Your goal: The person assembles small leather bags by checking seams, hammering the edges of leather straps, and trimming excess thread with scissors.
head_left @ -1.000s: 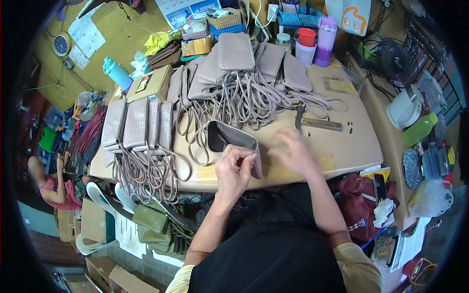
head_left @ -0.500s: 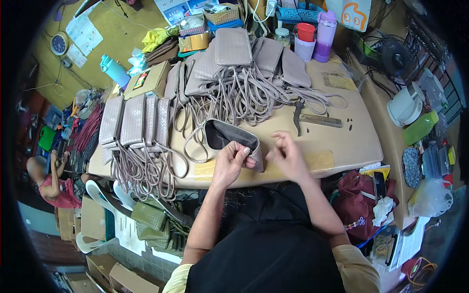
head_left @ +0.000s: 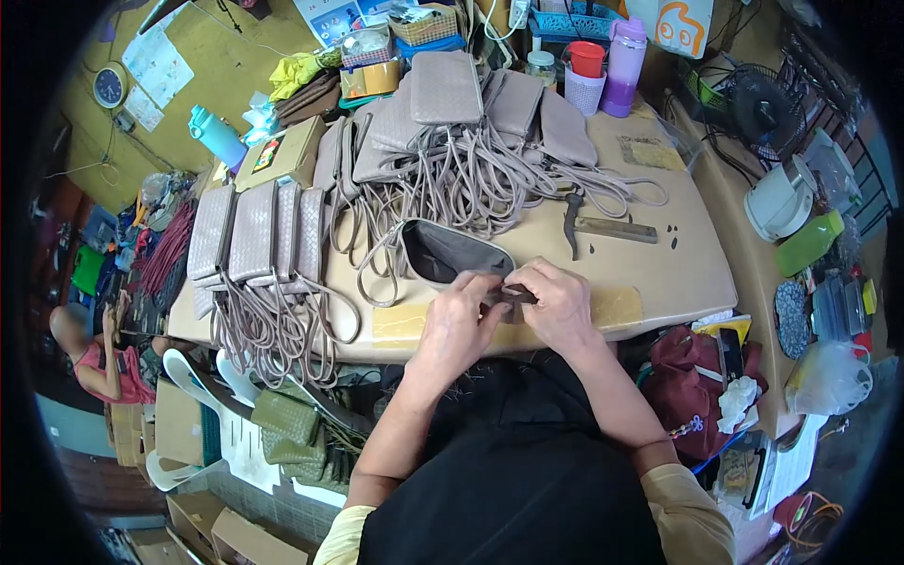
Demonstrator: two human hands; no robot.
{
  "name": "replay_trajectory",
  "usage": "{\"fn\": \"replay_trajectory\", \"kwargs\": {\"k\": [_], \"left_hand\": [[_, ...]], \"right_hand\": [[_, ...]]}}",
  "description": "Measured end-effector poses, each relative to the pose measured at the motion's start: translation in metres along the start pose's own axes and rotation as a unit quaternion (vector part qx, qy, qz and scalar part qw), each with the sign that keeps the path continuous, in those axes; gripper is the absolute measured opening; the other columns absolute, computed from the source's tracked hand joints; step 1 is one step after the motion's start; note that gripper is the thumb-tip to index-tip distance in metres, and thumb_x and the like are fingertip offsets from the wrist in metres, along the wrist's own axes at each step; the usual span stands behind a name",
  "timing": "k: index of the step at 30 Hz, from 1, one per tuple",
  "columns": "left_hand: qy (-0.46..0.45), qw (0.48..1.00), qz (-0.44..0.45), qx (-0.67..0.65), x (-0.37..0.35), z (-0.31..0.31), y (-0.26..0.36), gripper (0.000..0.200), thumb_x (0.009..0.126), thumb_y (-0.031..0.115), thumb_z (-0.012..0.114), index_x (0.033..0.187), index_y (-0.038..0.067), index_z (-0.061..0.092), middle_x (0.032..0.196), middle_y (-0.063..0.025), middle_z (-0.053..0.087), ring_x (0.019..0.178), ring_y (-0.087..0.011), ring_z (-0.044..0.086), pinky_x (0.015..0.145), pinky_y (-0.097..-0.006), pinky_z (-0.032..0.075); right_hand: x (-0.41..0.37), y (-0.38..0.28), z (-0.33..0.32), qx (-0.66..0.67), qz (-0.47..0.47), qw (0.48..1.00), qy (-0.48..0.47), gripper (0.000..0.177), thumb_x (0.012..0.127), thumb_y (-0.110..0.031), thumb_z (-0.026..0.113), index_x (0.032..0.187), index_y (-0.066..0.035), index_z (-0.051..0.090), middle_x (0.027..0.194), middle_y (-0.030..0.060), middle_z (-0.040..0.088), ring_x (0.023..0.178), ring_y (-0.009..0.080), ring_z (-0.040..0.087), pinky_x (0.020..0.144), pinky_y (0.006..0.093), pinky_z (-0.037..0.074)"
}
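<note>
Both hands meet at the near right end of the open pouch [head_left: 450, 252], which lies close to the front edge of the table [head_left: 678, 273].

Left hand [head_left: 460, 325]: fingers curled shut, pinching the dark end of the pouch mouth from the left.
Right hand [head_left: 562, 303]: also closed on that end, from the right, thumb on top. The two grips touch. We cannot tell exactly what sits between the fingertips; it is small and dark, perhaps lining or a zip end.

Key relation: the long axis of the pouch runs from far left to near right, and both grips sit at the near-right tip. The body therefore stretches away from the hands, up and to the left, with the mouth gaping upward and showing dark lining. The left hand lies nearer the body; the right hand is just beyond the tip.

Surroundings: the strap [head_left: 375, 273] loops off the far-left end of the pouch. A hammer [head_left: 603, 226] lies just beyond the right hand, apart from it. A heap of finished pouches [head_left: 452, 94] trails its straps down towards the open one, and a row of pouches [head_left: 254, 235] hangs over the left edge. A tape patch [head_left: 400, 325] sits beside the left hand. Nothing lies between the hands and the pouch. Another person [head_left: 89, 353] sits far off to the left.
</note>
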State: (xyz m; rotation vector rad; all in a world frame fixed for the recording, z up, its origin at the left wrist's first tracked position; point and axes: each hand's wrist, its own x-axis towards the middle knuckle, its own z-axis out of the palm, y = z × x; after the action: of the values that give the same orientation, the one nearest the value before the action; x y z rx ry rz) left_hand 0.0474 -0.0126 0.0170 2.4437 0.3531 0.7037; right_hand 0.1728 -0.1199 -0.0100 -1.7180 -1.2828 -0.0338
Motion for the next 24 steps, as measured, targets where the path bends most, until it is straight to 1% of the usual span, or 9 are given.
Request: {"fn": "replay_trajectory", "kwargs": {"k": [3, 9, 10, 11, 12, 14, 15, 18, 24], "left_hand": [[-0.018, 0.991, -0.089, -0.094, 0.012, 0.007, -0.002, 0.026, 0.074, 0.001, 0.072, 0.099, -0.003, 0.066, 0.088, -0.0148, 0.066, 0.072, -0.0233, 0.067, 0.063, -0.0316, 0.053], [0.04, 0.98, -0.118, -0.156, 0.01, 0.027, -0.01, 0.015, 0.077, 0.005, 0.072, 0.091, 0.001, 0.069, 0.079, -0.0073, 0.063, 0.067, -0.0131, 0.063, 0.061, -0.0271, 0.051], [0.038, 0.98, -0.116, -0.155, 0.009, 0.029, -0.013, 0.015, 0.077, 0.005, 0.072, 0.091, 0.001, 0.069, 0.079, -0.0073, 0.063, 0.067, -0.0131, 0.063, 0.061, -0.0271, 0.051], [0.058, 0.981, -0.106, -0.15, 0.008, 0.03, -0.014, 0.013, 0.078, 0.006, 0.072, 0.09, 0.001, 0.069, 0.078, -0.0072, 0.062, 0.067, -0.0125, 0.063, 0.061, -0.028, 0.05], [0.079, 0.981, -0.096, -0.146, 0.009, 0.029, -0.012, 0.011, 0.079, 0.007, 0.071, 0.089, 0.001, 0.069, 0.077, -0.0072, 0.062, 0.068, -0.0118, 0.063, 0.06, -0.0289, 0.05], [0.051, 0.981, -0.128, -0.136, 0.01, 0.022, -0.003, 0.008, 0.08, 0.007, 0.07, 0.086, 0.001, 0.069, 0.075, -0.0083, 0.063, 0.067, -0.0145, 0.063, 0.06, -0.03, 0.05], [0.022, 0.979, -0.16, -0.126, 0.011, 0.017, 0.002, 0.006, 0.08, 0.007, 0.069, 0.083, 0.001, 0.068, 0.073, -0.0094, 0.063, 0.066, -0.0172, 0.064, 0.061, -0.0311, 0.05], [0.009, 0.998, -0.06, -0.015, 0.016, 0.011, 0.003, 0.006, 0.078, 0.008, 0.069, 0.079, 0.002, 0.067, 0.072, -0.0126, 0.065, 0.065, -0.0258, 0.065, 0.061, -0.0336, 0.05], [-0.048, 0.997, 0.0, 0.066, 0.028, -0.01, 0.009, 0.008, 0.077, 0.009, 0.068, 0.077, 0.001, 0.066, 0.074, -0.0158, 0.065, 0.064, -0.0309, 0.064, 0.061, -0.0365, 0.05]], "right_hand": [[0.003, 0.001, -0.001, -0.086, -0.023, 0.996, 0.015, 0.022, 0.065, 0.005, 0.066, 0.084, -0.005, 0.06, 0.078, 0.0095, 0.062, 0.073, 0.0302, 0.063, 0.064, 0.0386, 0.049], [0.005, 0.023, 0.007, 0.09, 0.125, 0.988, -0.007, 0.012, 0.078, -0.006, 0.069, 0.083, -0.004, 0.058, 0.077, 0.0087, 0.059, 0.067, 0.0269, 0.06, 0.062, 0.0346, 0.048], [0.005, 0.032, 0.002, 0.288, 0.239, 0.926, -0.043, 0.014, 0.083, -0.011, 0.067, 0.087, -0.003, 0.056, 0.081, 0.0099, 0.059, 0.07, 0.0255, 0.061, 0.065, 0.0344, 0.048], [0.005, 0.036, 0.0, 0.471, 0.338, 0.811, -0.078, 0.018, 0.087, -0.016, 0.066, 0.091, -0.001, 0.055, 0.085, 0.0111, 0.059, 0.073, 0.0241, 0.061, 0.067, 0.0342, 0.047], [0.005, 0.033, -0.001, 0.472, 0.338, 0.811, -0.078, 0.018, 0.087, -0.016, 0.066, 0.091, -0.001, 0.055, 0.085, 0.0111, 0.059, 0.073, 0.0241, 0.061, 0.067, 0.0342, 0.047], [0.003, 0.024, -0.008, 0.256, 0.143, 0.955, 0.042, 0.02, 0.091, -0.017, 0.063, 0.098, -0.001, 0.053, 0.092, 0.0041, 0.049, 0.085, 0.0165, 0.054, 0.072, 0.0336, 0.046], [0.002, 0.01, -0.02, 0.156, 0.147, 0.976, 0.035, 0.025, 0.088, -0.015, 0.066, 0.104, -0.001, 0.053, 0.1, 0.0097, 0.049, 0.094, 0.0194, 0.055, 0.075, 0.0352, 0.047], [-0.009, 0.0, -0.033, -0.027, 0.092, 0.995, 0.004, 0.031, 0.085, -0.016, 0.067, 0.11, -0.004, 0.053, 0.101, 0.0133, 0.053, 0.083, 0.0292, 0.063, 0.072, 0.0408, 0.05], [-0.022, -0.018, -0.038, -0.103, 0.101, 0.989, -0.017, 0.028, 0.08, -0.01, 0.068, 0.106, -0.007, 0.058, 0.1, 0.0114, 0.051, 0.083, 0.0314, 0.062, 0.07, 0.0444, 0.049]]}}
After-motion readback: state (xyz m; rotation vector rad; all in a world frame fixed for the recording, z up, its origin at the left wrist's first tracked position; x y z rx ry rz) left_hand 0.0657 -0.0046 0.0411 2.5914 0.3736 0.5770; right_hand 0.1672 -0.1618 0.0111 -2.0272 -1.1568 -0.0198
